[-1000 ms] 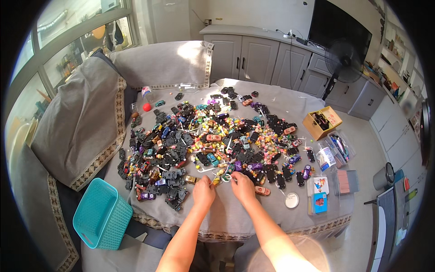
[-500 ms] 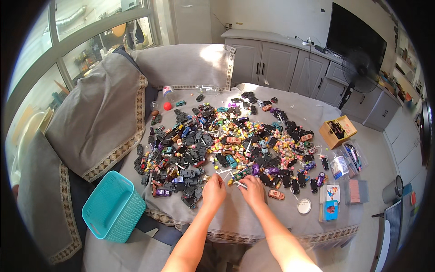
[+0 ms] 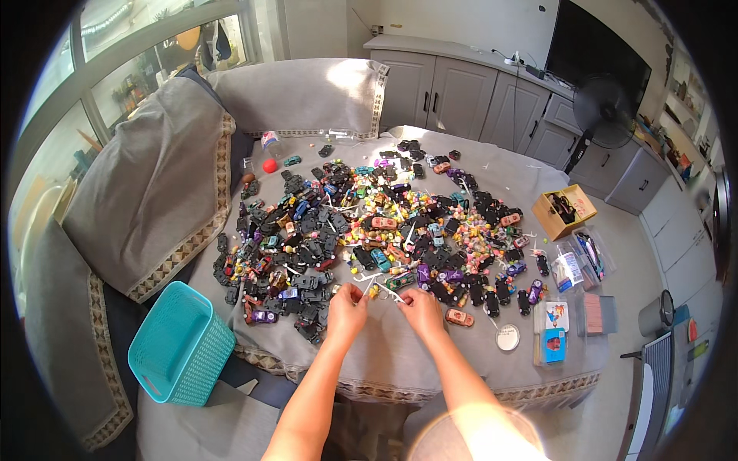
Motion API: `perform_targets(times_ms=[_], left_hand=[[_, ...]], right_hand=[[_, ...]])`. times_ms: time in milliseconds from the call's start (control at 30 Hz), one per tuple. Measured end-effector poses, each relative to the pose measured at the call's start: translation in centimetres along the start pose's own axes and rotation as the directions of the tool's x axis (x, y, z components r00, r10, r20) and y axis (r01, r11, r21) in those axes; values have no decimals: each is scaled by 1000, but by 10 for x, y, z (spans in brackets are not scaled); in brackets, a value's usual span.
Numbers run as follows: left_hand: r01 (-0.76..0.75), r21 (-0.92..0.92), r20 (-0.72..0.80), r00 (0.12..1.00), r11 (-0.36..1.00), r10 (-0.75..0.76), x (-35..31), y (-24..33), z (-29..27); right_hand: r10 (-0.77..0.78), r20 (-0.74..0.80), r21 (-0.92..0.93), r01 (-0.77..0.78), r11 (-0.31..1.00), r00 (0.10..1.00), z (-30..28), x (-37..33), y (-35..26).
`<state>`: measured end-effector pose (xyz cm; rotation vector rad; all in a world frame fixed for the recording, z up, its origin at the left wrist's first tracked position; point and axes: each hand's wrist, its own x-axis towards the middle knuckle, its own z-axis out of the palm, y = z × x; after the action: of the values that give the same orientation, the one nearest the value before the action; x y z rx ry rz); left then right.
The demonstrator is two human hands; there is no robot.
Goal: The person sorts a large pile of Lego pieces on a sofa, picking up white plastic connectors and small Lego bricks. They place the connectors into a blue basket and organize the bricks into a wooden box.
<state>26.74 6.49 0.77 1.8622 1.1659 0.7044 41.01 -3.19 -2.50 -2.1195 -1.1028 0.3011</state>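
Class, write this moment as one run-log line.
left hand: pinching thin pale piece | right hand: pinching white strip | beyond: toy cars | lower left: turquoise basket

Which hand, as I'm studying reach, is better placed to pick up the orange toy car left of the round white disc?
Probably the right hand: it is nearest the orange toy car, with the left hand farther left. It does seem to hold a thin white piece, though.

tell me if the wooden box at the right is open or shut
Open: dark things show inside the wooden box, with no lid covering them.
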Motion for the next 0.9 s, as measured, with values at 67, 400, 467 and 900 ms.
perform_targets(times_ms=[67,400,467,900], left_hand=[[-3,0,10,1000,1000,3,-1,1,1],[-272,-122,-126,958,955,257,7,-15,12],[-308,-84,-119,947,948,297,7,-5,9],[196,-584,282,959,788,-30,1,4,7]], right_hand=[[83,1,81,-83,993,997,-5,1,-2],[119,162,562,-190,805,980,4,5,-5],[102,188,608,-198,769,977,1,5,-4],[246,274,875,-347,336,930,-6,6,-11]])
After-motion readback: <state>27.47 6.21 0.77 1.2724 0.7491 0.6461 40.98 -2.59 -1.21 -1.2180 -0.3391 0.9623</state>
